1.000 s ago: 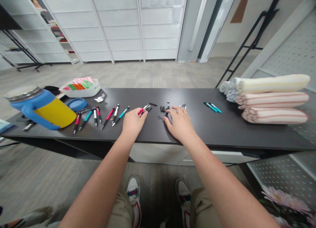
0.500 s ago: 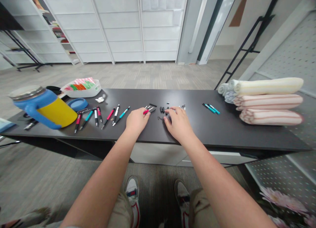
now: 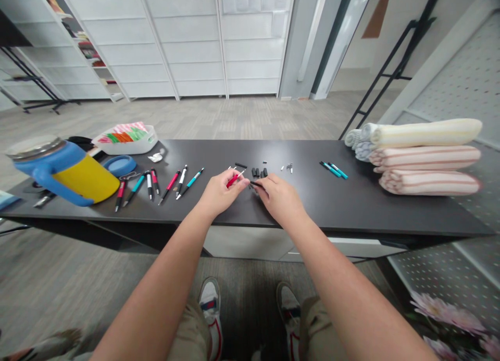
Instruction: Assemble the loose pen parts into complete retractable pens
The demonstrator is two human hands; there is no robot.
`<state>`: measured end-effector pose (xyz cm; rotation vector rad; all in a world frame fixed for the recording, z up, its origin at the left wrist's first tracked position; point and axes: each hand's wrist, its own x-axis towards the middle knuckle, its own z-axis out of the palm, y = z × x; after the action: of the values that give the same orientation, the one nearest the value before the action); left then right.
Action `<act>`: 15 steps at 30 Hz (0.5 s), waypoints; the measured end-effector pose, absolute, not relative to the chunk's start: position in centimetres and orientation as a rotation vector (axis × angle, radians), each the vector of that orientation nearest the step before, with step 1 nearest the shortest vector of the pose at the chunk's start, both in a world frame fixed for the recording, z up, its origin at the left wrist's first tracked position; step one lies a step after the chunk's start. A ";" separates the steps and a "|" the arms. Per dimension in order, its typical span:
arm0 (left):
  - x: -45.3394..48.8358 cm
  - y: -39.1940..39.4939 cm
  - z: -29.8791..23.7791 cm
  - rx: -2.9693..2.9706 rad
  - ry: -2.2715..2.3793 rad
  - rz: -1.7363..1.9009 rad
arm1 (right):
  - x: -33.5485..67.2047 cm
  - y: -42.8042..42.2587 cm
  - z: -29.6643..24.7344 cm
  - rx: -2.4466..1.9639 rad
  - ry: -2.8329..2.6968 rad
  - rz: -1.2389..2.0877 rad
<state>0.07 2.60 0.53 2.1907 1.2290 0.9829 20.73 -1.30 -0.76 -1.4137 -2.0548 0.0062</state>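
My left hand (image 3: 224, 190) is closed around a red pen barrel (image 3: 233, 180), from which a thin pale refill tip sticks out. Close beside it, my right hand (image 3: 279, 194) pinches a thin black piece (image 3: 255, 184), its exact kind too small to tell. The fingertips of both hands nearly meet over the dark table. Just beyond them stand several short black pen grips (image 3: 258, 172). A black tube (image 3: 241, 165) lies past my left hand, and small silver parts (image 3: 289, 167) lie beyond my right.
Several assembled pens (image 3: 170, 187) lie at left near a blue-yellow mug (image 3: 74, 173), a blue lid (image 3: 120, 165) and a white basket (image 3: 146, 142). Turquoise barrels (image 3: 338, 170) are at right, before rolled towels (image 3: 425, 158). The dark tabletop (image 3: 312, 204) has a near edge.
My right hand has closed from spread fingers over the black grips to a pinch on a thin black piece. My left hand has turned slightly, bringing the red barrel toward it.
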 end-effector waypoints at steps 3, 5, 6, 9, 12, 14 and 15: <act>0.1 2.6 0.5 2.220 1.214 0.989 | 21.4 -1.1 -0.7 -1.388 -1.867 0.134; 0.3 2.5 0.4 2.306 1.197 0.926 | 22.1 -0.8 -0.8 -1.384 -1.694 0.313; 0.4 2.5 0.4 2.362 1.193 0.889 | 22.5 -0.6 -0.9 -1.371 -1.607 0.418; 0.9 2.1 0.1 2.543 1.235 0.775 | 23.4 -0.1 -1.3 -1.267 -1.440 0.673; 1.2 1.9 -0.1 2.651 1.336 0.708 | 23.6 0.2 -1.6 -1.195 -1.429 0.745; 1.1 2.0 -0.1 2.661 1.372 0.710 | 23.4 0.1 -1.7 -1.203 -1.461 0.731; 1.1 2.1 -0.1 2.657 1.380 0.720 | 23.4 0.1 -1.7 -1.212 -1.479 0.722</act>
<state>1.07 2.12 -0.12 2.6573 1.3796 0.7199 23.37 0.11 -1.70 -1.2118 -1.4785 0.7223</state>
